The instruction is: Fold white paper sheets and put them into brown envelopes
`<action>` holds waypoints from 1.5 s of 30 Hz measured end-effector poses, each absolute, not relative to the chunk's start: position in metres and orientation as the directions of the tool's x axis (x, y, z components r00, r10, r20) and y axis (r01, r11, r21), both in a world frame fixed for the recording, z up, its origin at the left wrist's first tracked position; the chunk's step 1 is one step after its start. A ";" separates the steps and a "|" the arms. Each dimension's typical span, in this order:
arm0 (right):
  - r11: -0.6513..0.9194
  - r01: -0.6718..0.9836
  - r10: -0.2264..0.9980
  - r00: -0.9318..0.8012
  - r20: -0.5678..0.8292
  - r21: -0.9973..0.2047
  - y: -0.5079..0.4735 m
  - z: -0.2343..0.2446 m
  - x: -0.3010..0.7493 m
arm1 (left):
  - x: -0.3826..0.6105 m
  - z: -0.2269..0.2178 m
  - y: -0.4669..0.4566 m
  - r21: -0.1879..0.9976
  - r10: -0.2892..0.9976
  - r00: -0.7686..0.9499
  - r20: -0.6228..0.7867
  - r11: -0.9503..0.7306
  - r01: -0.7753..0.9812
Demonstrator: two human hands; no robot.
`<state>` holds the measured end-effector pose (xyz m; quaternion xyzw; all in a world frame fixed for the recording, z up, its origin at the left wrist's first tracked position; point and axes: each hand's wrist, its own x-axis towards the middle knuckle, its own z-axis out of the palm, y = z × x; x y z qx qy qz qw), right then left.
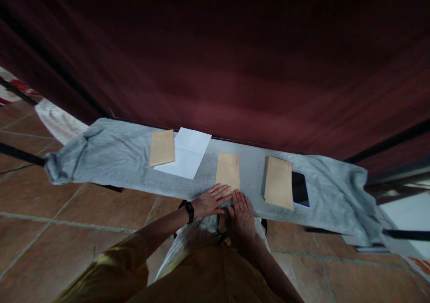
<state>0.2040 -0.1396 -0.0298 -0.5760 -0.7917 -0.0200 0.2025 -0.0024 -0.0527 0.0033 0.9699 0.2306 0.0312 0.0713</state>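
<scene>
A brown paper envelope (228, 168) lies flat on the grey cloth in front of me, its near end under my hands. My left hand (211, 201) rests on it with the fingers stretched out, pointing right. Beside it, my right hand (242, 211) lies flat at the envelope's near right corner, fingers pointing away from me. Neither hand grasps anything. To the right sits a stack of brown envelopes (278, 183). On the left, another brown envelope (162, 148) partly covers a white sheet of paper (193, 153) with a fold line across it.
A grey cloth (110, 155) covers the long, narrow surface and bunches up at both ends. A dark-screened phone (300, 189) lies partly under the envelope stack. Behind rises a dark red fabric (235, 83). Black bars (20, 153) and a tiled floor (101, 209) show around the surface.
</scene>
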 end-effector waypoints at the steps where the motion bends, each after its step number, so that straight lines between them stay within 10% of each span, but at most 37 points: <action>1: 0.332 0.923 0.904 -0.252 0.344 -0.196 -0.140 -0.031 0.206 | -0.004 0.003 -0.053 0.152 0.455 0.890 0.026 -0.882 0.446; 45: 0.298 0.939 0.885 -0.203 0.419 -0.174 -0.141 -0.043 0.191 | 0.071 -0.033 0.038 0.173 0.759 0.627 0.177 -0.651 0.739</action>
